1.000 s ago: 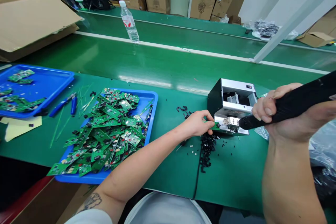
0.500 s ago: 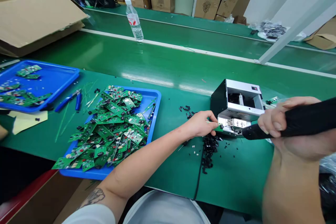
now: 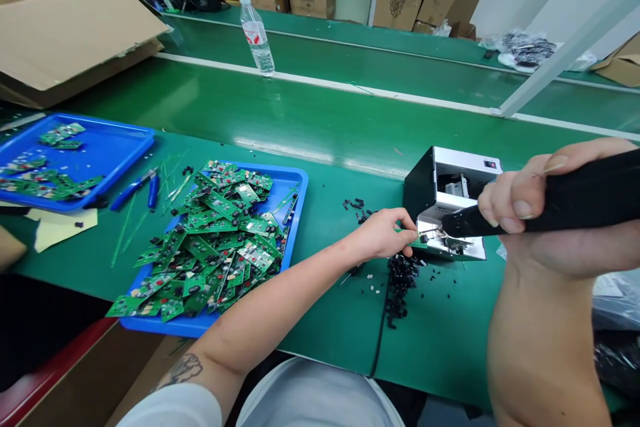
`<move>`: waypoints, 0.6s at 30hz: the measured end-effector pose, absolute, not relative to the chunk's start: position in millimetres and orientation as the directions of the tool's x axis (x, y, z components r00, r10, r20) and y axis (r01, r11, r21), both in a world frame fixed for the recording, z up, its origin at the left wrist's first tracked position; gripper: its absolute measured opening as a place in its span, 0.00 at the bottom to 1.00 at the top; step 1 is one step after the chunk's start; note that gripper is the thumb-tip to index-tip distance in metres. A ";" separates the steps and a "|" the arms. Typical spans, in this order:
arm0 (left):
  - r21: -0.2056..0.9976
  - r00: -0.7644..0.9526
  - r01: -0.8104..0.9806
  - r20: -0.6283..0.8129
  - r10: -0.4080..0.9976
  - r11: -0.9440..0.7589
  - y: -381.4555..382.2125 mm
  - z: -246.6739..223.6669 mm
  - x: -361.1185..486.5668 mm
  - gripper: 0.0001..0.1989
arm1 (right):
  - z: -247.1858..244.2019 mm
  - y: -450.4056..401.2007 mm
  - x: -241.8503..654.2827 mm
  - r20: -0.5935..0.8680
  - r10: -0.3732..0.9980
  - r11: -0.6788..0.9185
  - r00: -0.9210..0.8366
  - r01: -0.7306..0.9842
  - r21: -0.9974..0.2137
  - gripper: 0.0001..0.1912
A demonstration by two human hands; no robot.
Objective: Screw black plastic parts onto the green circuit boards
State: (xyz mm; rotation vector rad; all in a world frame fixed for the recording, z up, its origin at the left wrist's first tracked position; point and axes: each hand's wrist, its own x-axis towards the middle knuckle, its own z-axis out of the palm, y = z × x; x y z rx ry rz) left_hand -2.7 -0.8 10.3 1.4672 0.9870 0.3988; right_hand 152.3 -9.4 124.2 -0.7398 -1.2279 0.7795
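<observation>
My left hand (image 3: 389, 232) pinches a small green circuit board (image 3: 420, 239) at the front left of a black-and-silver screw feeder (image 3: 421, 188). My right hand (image 3: 520, 197) is wrapped round a black electric screwdriver (image 3: 590, 190). The screwdriver's front end points left, over the feeder's lit front ledge, close to the board; its tip is hard to make out. A heap of small black plastic parts (image 3: 399, 283) lies just below my left hand.
A blue tray (image 3: 299, 213) piled with circuit boards stands left of my forearm. Farther left are blue cutting pliers (image 3: 154, 191) and a second blue tray (image 3: 127, 147). A water bottle (image 3: 257, 40) stands behind; a black cable (image 3: 379, 347) crosses the table's front edge.
My right hand has raised the screwdriver and shifted it left, so its front end now covers part of the feeder's ledge. My left hand stays at the feeder with the board.
</observation>
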 end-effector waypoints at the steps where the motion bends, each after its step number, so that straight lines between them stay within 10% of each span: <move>1: 0.935 0.572 0.331 -0.307 0.760 0.128 -0.9 11.1 -2.8 0.13 | 122.8 -8.0 151.1 0.576 0.805 0.590 0.140 -0.099 -0.801 0.34; 18: 0.927 0.562 0.346 -0.327 0.759 0.144 -0.7 11.8 -2.3 0.14 | 119.4 -4.4 146.8 0.559 0.829 0.556 0.013 -0.118 -0.822 0.35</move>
